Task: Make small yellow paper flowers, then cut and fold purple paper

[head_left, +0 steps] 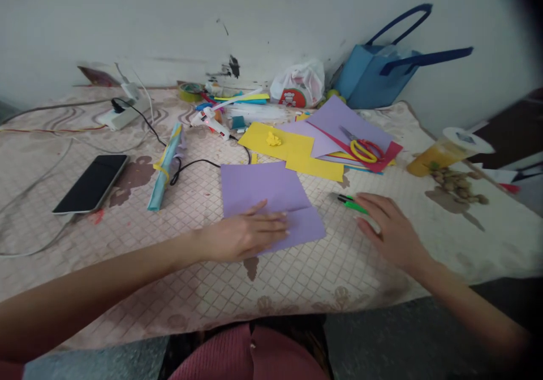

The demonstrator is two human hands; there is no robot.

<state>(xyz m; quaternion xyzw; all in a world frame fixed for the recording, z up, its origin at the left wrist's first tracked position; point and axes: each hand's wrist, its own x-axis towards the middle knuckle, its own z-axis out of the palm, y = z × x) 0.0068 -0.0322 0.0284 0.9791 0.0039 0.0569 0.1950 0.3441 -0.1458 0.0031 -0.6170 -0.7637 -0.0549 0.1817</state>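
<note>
Cloth-covered tabletop (297, 286) carries a purple paper sheet (263, 185); the left hand (250, 234), grip spread flat, seems to be smoothing it. Right of the sheet, the right hand (392, 230) is at a green-handled cutter (355, 205), whether clamped I cannot tell; the next move likely needs steady paper.

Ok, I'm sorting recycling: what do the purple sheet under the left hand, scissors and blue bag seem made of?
Sheet: matte paper or thin card, given its crease. Scissors: grey, likely metal blades; smooth, coloured, probably plastic handles. Bag: perhaps matte fabric, given its strap handles.

Purple paper (263, 185), seemingly green-and-black tool (355, 206)
</note>
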